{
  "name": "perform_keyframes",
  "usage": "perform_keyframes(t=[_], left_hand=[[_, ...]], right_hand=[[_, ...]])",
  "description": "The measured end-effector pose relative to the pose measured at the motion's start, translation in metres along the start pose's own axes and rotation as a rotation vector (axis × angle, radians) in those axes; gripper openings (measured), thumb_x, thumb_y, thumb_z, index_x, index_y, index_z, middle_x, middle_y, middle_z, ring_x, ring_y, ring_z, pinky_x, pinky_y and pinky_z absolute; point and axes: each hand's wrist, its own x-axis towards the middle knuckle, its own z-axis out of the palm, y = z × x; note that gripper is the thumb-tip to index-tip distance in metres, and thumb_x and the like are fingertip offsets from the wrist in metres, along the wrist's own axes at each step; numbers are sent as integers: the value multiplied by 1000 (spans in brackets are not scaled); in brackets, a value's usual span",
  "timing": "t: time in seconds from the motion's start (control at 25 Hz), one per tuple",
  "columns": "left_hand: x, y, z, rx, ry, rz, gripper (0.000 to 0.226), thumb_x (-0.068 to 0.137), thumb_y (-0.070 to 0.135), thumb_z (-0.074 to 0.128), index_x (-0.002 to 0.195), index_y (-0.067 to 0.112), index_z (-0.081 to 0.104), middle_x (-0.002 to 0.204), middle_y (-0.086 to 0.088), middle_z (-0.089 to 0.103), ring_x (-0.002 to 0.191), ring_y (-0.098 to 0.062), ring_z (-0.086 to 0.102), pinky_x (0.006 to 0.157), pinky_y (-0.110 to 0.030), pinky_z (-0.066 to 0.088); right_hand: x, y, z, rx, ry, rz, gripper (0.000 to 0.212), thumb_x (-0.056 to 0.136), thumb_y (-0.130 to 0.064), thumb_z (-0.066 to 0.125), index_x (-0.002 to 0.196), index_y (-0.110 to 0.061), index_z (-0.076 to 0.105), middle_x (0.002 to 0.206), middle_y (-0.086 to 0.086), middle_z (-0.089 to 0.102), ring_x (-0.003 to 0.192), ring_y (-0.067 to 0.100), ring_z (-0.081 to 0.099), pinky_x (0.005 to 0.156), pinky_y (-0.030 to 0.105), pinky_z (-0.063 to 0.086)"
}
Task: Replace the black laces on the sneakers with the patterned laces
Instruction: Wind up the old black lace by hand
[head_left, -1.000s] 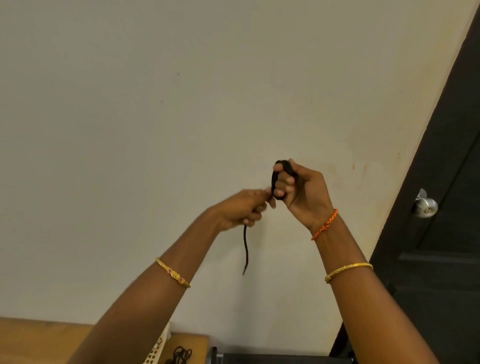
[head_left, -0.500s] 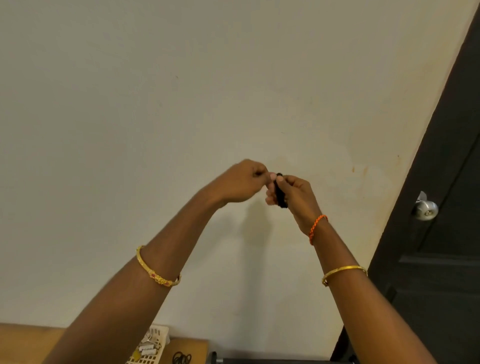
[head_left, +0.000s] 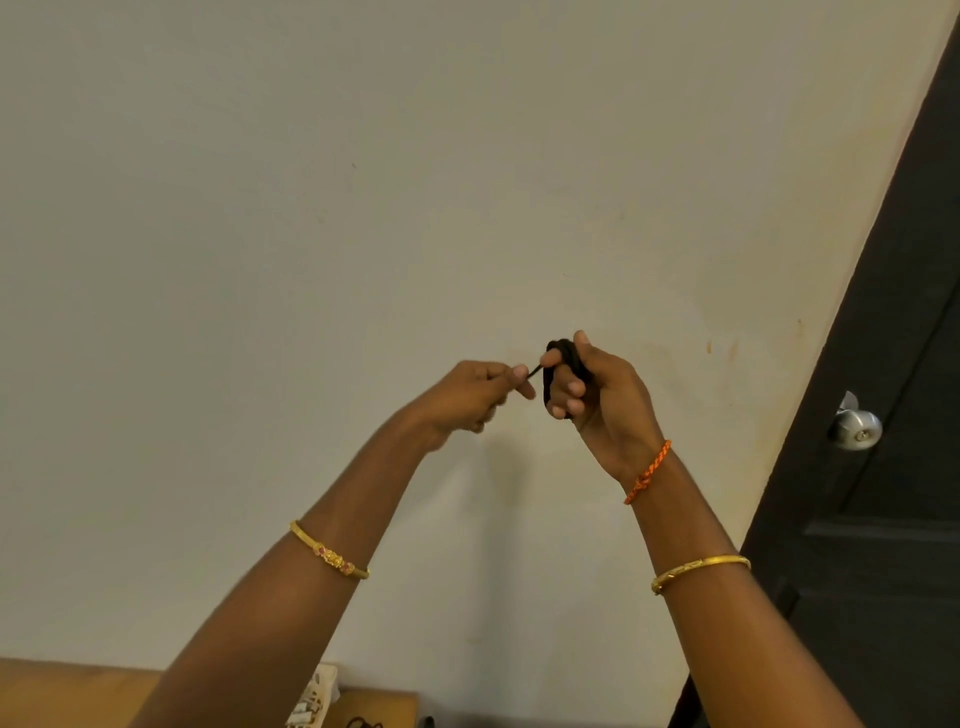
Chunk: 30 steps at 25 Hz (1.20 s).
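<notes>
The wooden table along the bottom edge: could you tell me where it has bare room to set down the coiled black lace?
The wooden table shows bare wood left of the left forearm. Between the forearms it is crowded: a white slotted basket and a dark cord tangle. Both hands, the left hand and right hand, hold the coiled black lace.

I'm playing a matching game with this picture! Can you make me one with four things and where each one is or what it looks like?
Things:
1. black lace
2. orange string band
3. door knob
4. white basket

Descriptions:
A. shiny silver, on the dark door at the right
B. at the bottom edge, behind the left arm
C. bundled in the right hand, one end pinched by the left hand
D. tied round the right wrist

Pairs: 1-C, 2-D, 3-A, 4-B
</notes>
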Motion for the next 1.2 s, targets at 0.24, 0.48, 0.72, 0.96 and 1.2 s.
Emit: perform_keyframes(t=[0.24, 0.48, 0.72, 0.96, 1.2], left_hand=[[-11, -8, 23, 51, 35, 44, 22, 96, 27, 55, 100, 13, 72, 74, 4, 68, 47, -5, 49, 50, -16, 45], [-8, -11, 52, 288, 424, 317, 21, 93, 21, 61, 98, 5, 73, 87, -9, 73, 72, -16, 70, 72, -18, 55], [5, -25, 60, 250, 466, 250, 23, 95, 20, 58, 89, 3, 74, 75, -11, 71, 66, -20, 68, 77, -33, 57], [7, -41, 63, 313, 460, 197, 26, 93, 15, 56, 82, 1, 74, 69, -12, 71, 63, -21, 67, 70, -35, 56], [2, -63, 59, 435, 385, 113, 26, 91, 14, 55, 77, -1, 72, 65, -17, 68, 61, -29, 65, 62, -42, 53]], right_hand=[[15, 9, 0, 239, 135, -104, 34, 103, -19, 30, 99, -1, 59, 83, 8, 69, 76, 19, 70, 73, 28, 57], [17, 26, 11, 193, 240, 9, 48, 98, -47, 32, 105, -7, 58, 110, 12, 67, 108, 23, 63, 97, 33, 49], [15, 48, 11, -32, 270, 28, 45, 99, -48, 31, 117, -15, 57, 115, 1, 68, 112, 12, 61, 87, 27, 48], [11, 62, -4, -78, 218, 51, 22, 98, -7, 44, 98, -17, 64, 117, 3, 64, 113, 13, 60, 71, 20, 55], [1, 84, -15, -148, 287, 167, 11, 90, -2, 59, 96, -3, 68, 93, 8, 67, 84, 16, 66, 77, 26, 58]])
